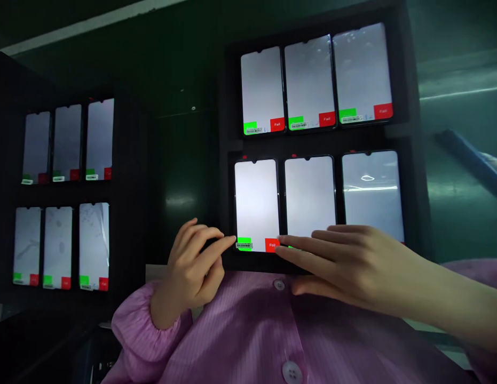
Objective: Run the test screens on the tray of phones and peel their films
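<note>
A black rack (408, 133) in front of me holds two rows of lit phones with white screens, each showing a green and a red "Fail" button. My left hand (194, 264) has its fingers curled, and its forefinger tip touches the lower left corner of the bottom-left phone (256, 205) by the green button. My right hand (344, 261) lies flat with fingers stretched out over the bottom edge of the bottom-middle phone (310, 197), its fingertips by the red button of the bottom-left phone. Neither hand holds anything.
A second black rack (124, 160) with two rows of lit phones stands to the left. A dark gap separates the two racks. My pink striped sleeves and buttoned garment (252, 330) fill the lower view. A green wall is at the right.
</note>
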Demonstrator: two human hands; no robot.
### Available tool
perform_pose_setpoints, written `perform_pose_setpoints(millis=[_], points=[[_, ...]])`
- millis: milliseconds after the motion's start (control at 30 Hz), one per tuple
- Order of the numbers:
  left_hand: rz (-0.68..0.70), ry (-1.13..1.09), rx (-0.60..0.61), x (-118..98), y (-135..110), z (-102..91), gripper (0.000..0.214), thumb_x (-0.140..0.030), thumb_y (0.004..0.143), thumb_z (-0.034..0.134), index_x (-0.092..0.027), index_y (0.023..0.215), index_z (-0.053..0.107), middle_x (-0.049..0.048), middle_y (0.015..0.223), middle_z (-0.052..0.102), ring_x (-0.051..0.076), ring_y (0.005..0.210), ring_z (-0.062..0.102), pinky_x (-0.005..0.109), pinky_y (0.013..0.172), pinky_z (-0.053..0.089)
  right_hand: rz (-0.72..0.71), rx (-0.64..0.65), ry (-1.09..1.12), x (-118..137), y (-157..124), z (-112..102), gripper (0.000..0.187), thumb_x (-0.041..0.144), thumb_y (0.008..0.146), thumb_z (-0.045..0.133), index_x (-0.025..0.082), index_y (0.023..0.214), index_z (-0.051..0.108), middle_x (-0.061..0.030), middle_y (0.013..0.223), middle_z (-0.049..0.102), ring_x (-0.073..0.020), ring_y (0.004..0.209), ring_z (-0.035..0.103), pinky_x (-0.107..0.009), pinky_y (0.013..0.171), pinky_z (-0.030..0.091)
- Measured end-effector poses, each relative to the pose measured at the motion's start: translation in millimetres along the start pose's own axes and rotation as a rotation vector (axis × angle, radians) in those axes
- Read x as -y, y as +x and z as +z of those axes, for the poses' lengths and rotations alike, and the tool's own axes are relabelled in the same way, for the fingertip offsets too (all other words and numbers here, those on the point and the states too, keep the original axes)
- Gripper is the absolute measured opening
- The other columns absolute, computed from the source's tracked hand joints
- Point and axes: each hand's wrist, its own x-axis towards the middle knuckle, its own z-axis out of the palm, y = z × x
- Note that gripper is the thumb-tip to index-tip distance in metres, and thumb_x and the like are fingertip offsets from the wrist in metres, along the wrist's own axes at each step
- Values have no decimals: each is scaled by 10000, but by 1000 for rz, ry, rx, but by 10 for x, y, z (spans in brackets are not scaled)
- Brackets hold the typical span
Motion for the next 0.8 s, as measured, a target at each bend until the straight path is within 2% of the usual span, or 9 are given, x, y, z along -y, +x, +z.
perform_pose_setpoints(millis=[100,233,333,400,533,600,667,733,800], points=[[47,11,30,-55,-136,44,488,-31,923,524,-215,1355,654,86,1167,673,243,1076,653,570,1153,467,26,-85,-41,67,-199,-59,304,370,1113,496,164,1271,654,-58,1164,784,-161,894,693,-324,761,555],[78,50,24,-71,-267,121,576,-14,931,514,-224,1460,599,99,1222,636,244,1124,634,586,1187,433,153,-39,-189,150,-440,-16,392,453,1116,432,216,1310,677,-97,1436,679,-259,1130,655,-454,908,519],[102,88,14,-79,-296,174,628,-22,939,532,-220,1535,543,116,1279,595,251,1171,610,578,1220,393,201,-128,-199,182,-670,-6,344,414,1116,453,223,1295,677,-96,1380,701,-264,1178,639,-461,932,494],[108,168,20,-111,-305,183,581,-58,949,562,-207,1510,576,128,1319,579,266,1193,586,591,1255,328,270,-209,-212,189,-856,-24,283,348,1104,493,223,1277,679,-121,1339,705,-283,1174,638,-473,931,489],[69,284,19,-158,-322,121,482,-152,979,577,-233,1450,639,123,1421,547,292,1262,531,606,1317,150,353,-225,-329,118,-1178,-43,233,348,1055,585,254,1227,712,-140,1411,671,-369,1184,638,-559,928,461],[4,177,-50,-97,-268,103,492,-171,987,568,-269,1466,626,102,1440,541,279,1313,523,550,1320,198,409,-342,-262,-12,-1240,-40,224,291,1045,582,314,1218,723,-92,1377,692,-358,1173,652,-559,936,471],[-160,-90,-188,33,-114,148,455,-208,977,605,-305,1418,660,74,1436,563,272,1359,526,502,1294,296,618,-534,-60,-221,-1202,-24,254,304,1049,559,378,1220,731,-54,1368,693,-357,1241,636,-575,1021,467],[-353,-445,-349,185,128,273,409,-278,961,639,-320,1365,682,56,1453,582,285,1402,525,492,1259,376,854,-657,204,-469,-1074,21,310,451,1067,512,396,1305,704,-55,1424,666,-372,1349,592,-599,1122,448],[-409,-574,-433,279,371,450,506,-357,1009,503,-333,1513,525,67,1566,513,293,1470,490,519,1234,423,973,-699,392,-669,-912,99,475,589,1073,429,358,1443,616,-80,1504,622,-375,1422,555,-610,1171,450]])
